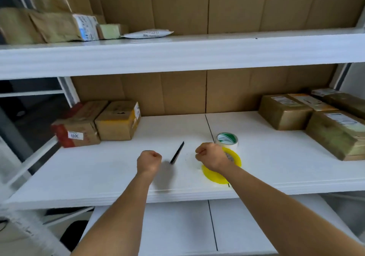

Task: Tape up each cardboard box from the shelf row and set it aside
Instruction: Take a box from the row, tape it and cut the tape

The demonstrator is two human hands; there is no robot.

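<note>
Reaching over the middle shelf (110,178), both forearms end in fists with the fingers curled in and nothing visibly held. The left hand (148,160) hovers near the front centre of the board; a dark pen-like tool (177,153) lies just beside it at 2 o'clock, slanting toward 1 o'clock, apart from the knuckles. The right hand (211,156) sits over a yellow tape roll (221,173), whose ring shows under the wrist at 5 o'clock; whether the skin touches it cannot be told. A clear tape roll (227,140) with a green-printed core stands just beyond that fist at 1 o'clock. Well apart from the left fist, at 10 o'clock, two small cardboard boxes (116,120) sit side by side, the outer one edged in red. At 2 o'clock from the right fist, taped boxes (284,111) with labels cluster at the shelf's far right end. On the upper shelf (177,52), at 11 o'clock, lie brown parcels (49,26) and a white mailer (148,33).
</note>
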